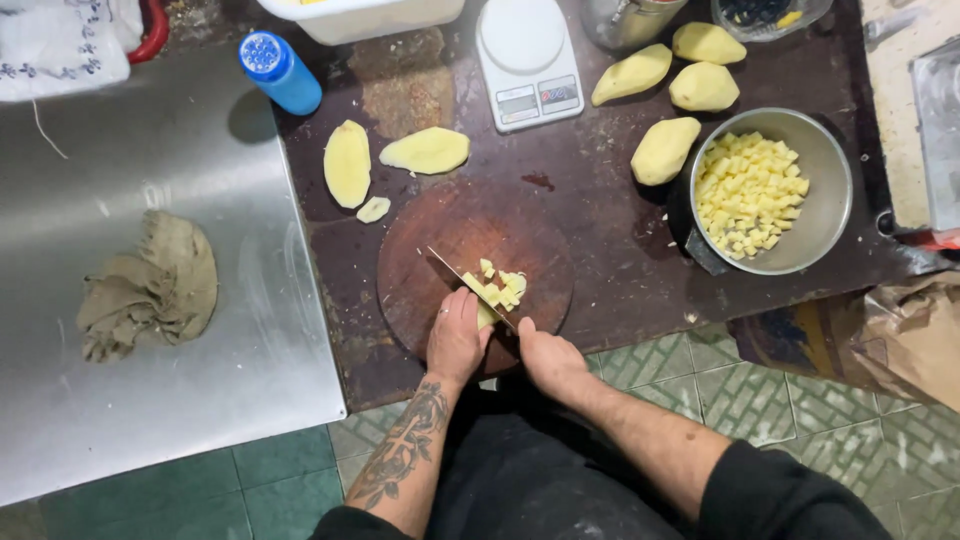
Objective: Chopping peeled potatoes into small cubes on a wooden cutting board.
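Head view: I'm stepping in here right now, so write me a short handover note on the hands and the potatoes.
Left hand steadies the potato piece on the round cutting board.
Right hand grips the knife, blade across the piece.
Done: a few cubes on the board, a metal bowl of cubes.
Left: three slices by the board, four peeled potatoes by the bowl.

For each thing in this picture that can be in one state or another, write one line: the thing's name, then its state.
Left hand: pressing potato on the board.
Right hand: gripping the knife.
Knife: blade down among the cubes.
Potato on the round board: partly diced.
Metal bowl: holding diced potato.
Four potatoes by the bowl: peeled, whole.
Slices: lying flat on the table.
Blue bottle: capped.
Cloth: crumpled.
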